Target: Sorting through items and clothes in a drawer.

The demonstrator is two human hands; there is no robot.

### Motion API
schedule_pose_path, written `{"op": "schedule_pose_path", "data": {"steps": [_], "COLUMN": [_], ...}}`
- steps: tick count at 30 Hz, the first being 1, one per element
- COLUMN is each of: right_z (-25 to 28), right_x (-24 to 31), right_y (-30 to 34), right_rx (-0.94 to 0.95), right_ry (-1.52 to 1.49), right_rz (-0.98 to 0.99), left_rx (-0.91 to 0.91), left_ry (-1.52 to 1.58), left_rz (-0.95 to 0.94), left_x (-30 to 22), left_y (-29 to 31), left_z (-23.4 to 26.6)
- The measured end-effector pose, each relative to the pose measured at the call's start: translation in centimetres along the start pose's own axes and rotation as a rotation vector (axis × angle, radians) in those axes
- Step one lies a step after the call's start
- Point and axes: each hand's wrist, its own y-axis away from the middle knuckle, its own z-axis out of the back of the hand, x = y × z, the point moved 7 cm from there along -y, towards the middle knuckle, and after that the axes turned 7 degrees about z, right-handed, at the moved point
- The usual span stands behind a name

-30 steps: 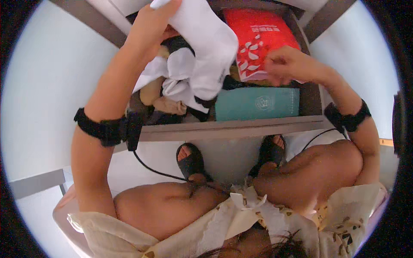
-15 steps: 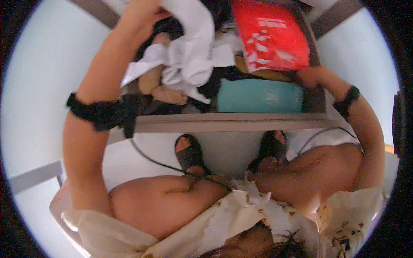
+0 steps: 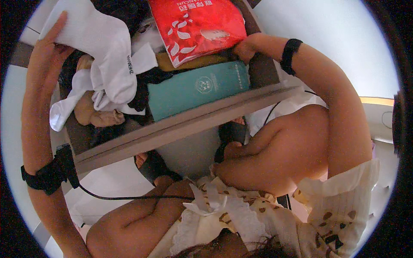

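Note:
In my left hand (image 3: 53, 49) is the cuff of a white sock (image 3: 107, 43), at the upper left over an open drawer. The sock's foot drapes down onto other white socks (image 3: 71, 99) and a tan, bunched-up garment (image 3: 97, 112). My right hand (image 3: 245, 48) is down inside the drawer's right side, fingers curled and partly hidden. It lies by the lower corner of a red plastic bag (image 3: 200, 32) with white leaf shapes. Just below and left of that hand is a flat teal package (image 3: 200, 88); whether the fingers grip anything is hidden.
The drawer's front panel (image 3: 185, 127) runs slantwise across the view, above my knees and dark sandals (image 3: 157, 167). Dark cloth fills gaps among the socks. A black cable (image 3: 129, 198) leads from my left wrist strap (image 3: 47, 174) across my lap.
The view has turned, so the drawer now appears tilted and farther left. My left hand still holds the white sock. My right hand stays by the red bag's corner.

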Motion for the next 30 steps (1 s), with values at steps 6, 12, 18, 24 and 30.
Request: {"op": "schedule_pose_path", "data": {"steps": [6, 12, 18, 24, 30], "right_z": [-0.2, 6.6, 15.5, 19.8, 23.3], "right_x": [0.3, 6.7, 8.6, 11.7, 15.6], "right_y": [-1.9, 7.1, 14.9, 17.2, 17.5], "right_rx": [0.358, 0.065, -0.441, -0.825, -1.136], "right_ry": [0.25, -0.154, -0.253, -0.489, -0.826], "right_rz": [0.031, -0.165, -0.058, 0.26, 0.411], "left_rx": [-0.046, -0.088, 0.037, 0.18, 0.107], "left_ry": [-0.011, -0.566, -0.014, -0.288, -0.467], "left_rz": [-0.008, -0.223, 0.024, 0.059, -0.328], "left_x": [-1.1, -1.7, -0.6, -0.7, -3.4], "left_y": [1.9, 0.9, 1.0, 3.9, 6.0], "left_z": [2.4, 1.6, -0.1, -4.1, -5.0]}}
